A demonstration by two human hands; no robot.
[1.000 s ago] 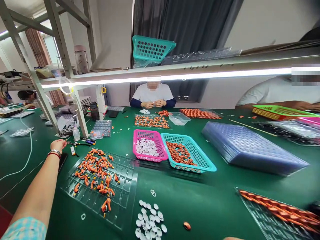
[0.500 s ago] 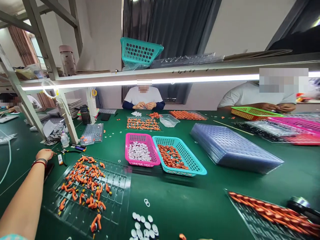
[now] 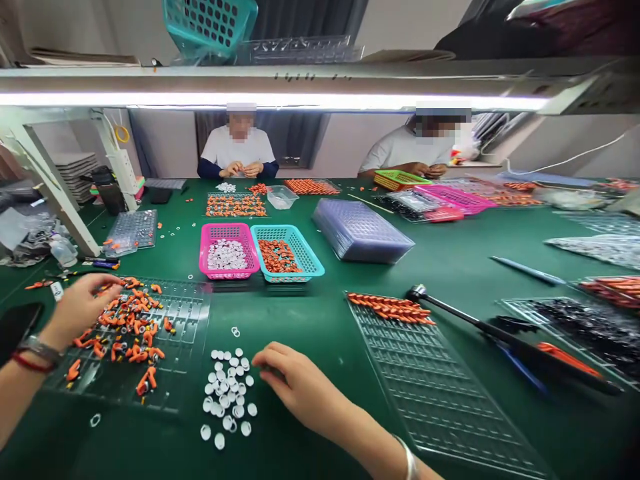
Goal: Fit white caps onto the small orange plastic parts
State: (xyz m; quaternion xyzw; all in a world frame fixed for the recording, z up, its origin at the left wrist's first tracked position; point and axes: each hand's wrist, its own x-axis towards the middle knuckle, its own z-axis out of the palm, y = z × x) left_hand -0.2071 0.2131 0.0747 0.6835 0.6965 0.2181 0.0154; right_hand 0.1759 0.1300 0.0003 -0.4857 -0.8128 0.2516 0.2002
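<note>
Your left hand (image 3: 83, 305), grip loosely curled, on orange parts (image 3: 125, 323) at tray (image 3: 185, 320) edge; right hand (image 3: 295, 380), fingers apart, touches white discs (image 3: 225, 393); bare table (image 3: 310, 320) between trays.

A bright strip light (image 3: 280, 100) glares overhead, washing the green worktop (image 3: 450, 260) evenly. Shadows are soft. Edges bend outward, and the corners smear slightly.

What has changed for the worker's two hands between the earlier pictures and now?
The left hand has drawn back from the table's far-left tools onto the orange pieces in the clear tray. The right hand, unseen before, now rests beside the white discs. Neither visibly grips anything. The pink basket and teal basket stay side by side.
</note>
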